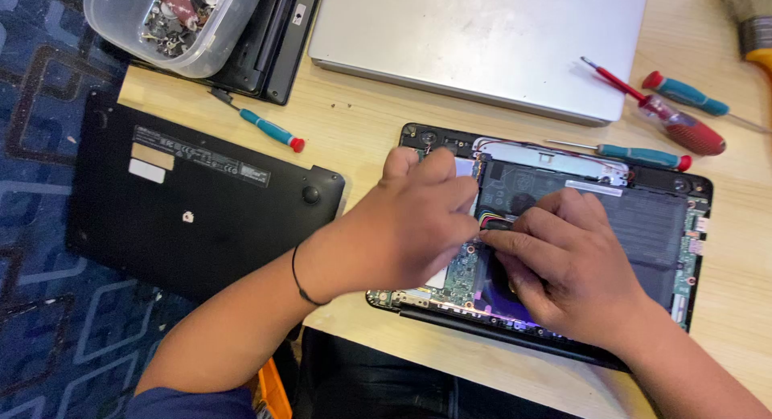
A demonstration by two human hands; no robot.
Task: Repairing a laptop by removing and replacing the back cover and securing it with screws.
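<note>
An opened black laptop (679, 186) lies bottom up on the wooden table, showing its black battery (643, 226) and green circuit board (460, 278). My left hand (406, 226) rests on the left part of the board, fingers curled down. My right hand (563, 262) lies over the battery, its fingertips pinching a small black connector with coloured wires (492, 221) at the board's edge. The two hands nearly touch there.
The removed black bottom cover (193, 202) lies at left, overhanging the table. A closed silver laptop (482, 41) sits behind. Blue-handled screwdrivers (269, 129) (639, 155) (683, 93), a red one (675, 121), a clear tub of small parts (173, 21) and a brush (756, 25) surround.
</note>
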